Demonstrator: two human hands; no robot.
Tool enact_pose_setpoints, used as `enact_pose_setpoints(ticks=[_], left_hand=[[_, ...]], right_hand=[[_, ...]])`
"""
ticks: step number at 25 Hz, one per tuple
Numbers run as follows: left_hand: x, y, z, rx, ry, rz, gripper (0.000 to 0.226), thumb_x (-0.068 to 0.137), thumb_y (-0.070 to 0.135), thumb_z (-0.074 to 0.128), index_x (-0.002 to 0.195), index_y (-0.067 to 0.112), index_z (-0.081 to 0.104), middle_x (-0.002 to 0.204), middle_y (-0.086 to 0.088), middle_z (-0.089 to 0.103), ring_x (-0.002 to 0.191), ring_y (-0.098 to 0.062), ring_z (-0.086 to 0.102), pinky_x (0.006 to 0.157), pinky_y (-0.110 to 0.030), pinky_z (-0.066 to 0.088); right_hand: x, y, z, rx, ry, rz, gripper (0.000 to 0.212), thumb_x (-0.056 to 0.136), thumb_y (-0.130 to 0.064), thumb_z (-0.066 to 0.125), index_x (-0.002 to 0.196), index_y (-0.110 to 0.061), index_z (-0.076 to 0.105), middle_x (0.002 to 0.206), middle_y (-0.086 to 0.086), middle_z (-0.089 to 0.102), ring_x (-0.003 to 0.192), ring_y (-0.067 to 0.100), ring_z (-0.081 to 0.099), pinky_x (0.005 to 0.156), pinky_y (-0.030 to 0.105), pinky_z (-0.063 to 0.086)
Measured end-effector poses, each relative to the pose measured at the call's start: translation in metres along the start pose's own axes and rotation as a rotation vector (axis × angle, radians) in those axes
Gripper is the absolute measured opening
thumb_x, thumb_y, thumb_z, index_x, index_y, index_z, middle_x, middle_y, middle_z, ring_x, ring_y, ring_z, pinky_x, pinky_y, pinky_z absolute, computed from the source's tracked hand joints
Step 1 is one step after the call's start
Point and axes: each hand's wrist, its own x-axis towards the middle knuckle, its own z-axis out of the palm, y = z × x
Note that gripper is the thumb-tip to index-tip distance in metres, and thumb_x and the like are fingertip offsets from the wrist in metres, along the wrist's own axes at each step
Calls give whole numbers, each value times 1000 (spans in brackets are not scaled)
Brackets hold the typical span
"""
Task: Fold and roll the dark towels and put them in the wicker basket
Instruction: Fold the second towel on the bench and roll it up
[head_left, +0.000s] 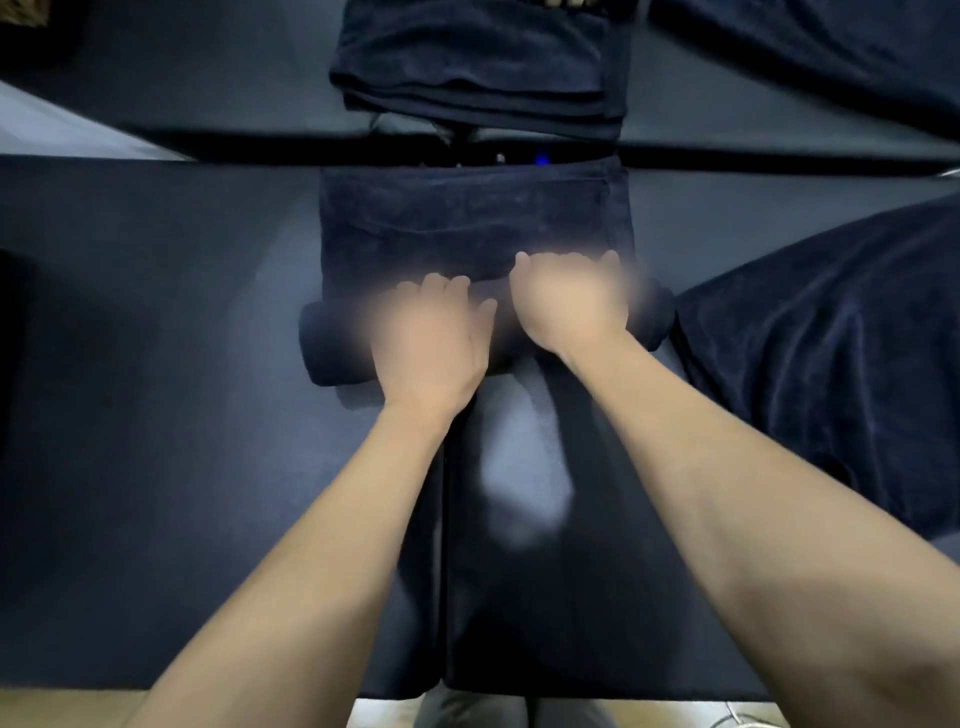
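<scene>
Two bare hands, left hand (431, 332) & right hand (569, 299), fingers curled over a half-rolled dark navy terry towel (475, 223) at centre of the black padded table (156, 322). Soft, light, floppy cloth w/ grippy pile: likely best held across the roll's width, else ends telescope. Wicker basket not in view.

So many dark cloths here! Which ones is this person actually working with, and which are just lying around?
In use:
- half-rolled towel
- left hand and right hand, both on the roll

Waiting or lying about:
- folded stack on the far table
- loose towel at the right
- dark table
</scene>
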Motion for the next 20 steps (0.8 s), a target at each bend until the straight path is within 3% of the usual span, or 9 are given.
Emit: enact_pose_setpoints(ticks=[3, 6, 9, 12, 15, 17, 20], left_hand=[[33, 1, -6, 30, -108, -6, 55, 105, 45, 24, 87, 16, 67, 84, -2, 68, 76, -30, 57, 73, -41, 35], [54, -2, -7, 17, -218, 36, 56, 106, 42, 19, 84, 18, 64, 87, -2, 69, 80, -30, 57, 73, -40, 31], [70, -2, -8, -7, -333, 11, 61, 107, 44, 15, 84, 20, 66, 88, -4, 70, 76, -27, 51, 74, -39, 32], [61, -1, -9, -33, -251, -24, 61, 105, 51, 16, 81, 22, 64, 87, -1, 69, 77, -26, 52, 76, -41, 35], [24, -7, -3, -67, -51, 4, 51, 104, 52, 30, 115, 21, 69, 110, 3, 68, 100, -24, 59, 94, -41, 39], [16, -7, 2, -78, -11, 20, 48, 104, 49, 35, 126, 19, 65, 118, 1, 67, 108, -25, 60, 104, -43, 37], [45, -7, -4, 7, -71, -9, 49, 106, 47, 27, 101, 21, 69, 95, 1, 71, 85, -27, 61, 84, -41, 38]], right_hand=[[0, 0, 2, 12, 62, 53, 51, 107, -38, 22, 92, -16, 66, 89, 6, 72, 80, 32, 56, 88, 47, 35], [-32, -2, 24, -42, 289, 56, 41, 105, -39, 34, 108, -14, 66, 103, 6, 67, 87, 33, 56, 84, 46, 35], [-32, -5, 35, -25, 358, 25, 44, 105, -40, 35, 115, -13, 68, 102, 5, 67, 89, 34, 58, 88, 47, 36], [-10, -1, 17, -39, 290, 1, 52, 106, -42, 26, 87, -13, 65, 84, 5, 67, 76, 32, 52, 83, 48, 35], [10, -1, 4, -76, 167, -36, 53, 107, -39, 19, 79, -17, 59, 79, 5, 68, 71, 30, 46, 86, 48, 34], [26, 0, -6, -28, 42, -23, 57, 107, -39, 18, 83, -18, 65, 82, 7, 71, 74, 31, 54, 92, 49, 33], [33, -3, -10, 38, 36, 35, 56, 106, -41, 21, 86, -16, 67, 84, 8, 72, 76, 32, 56, 91, 48, 35]])
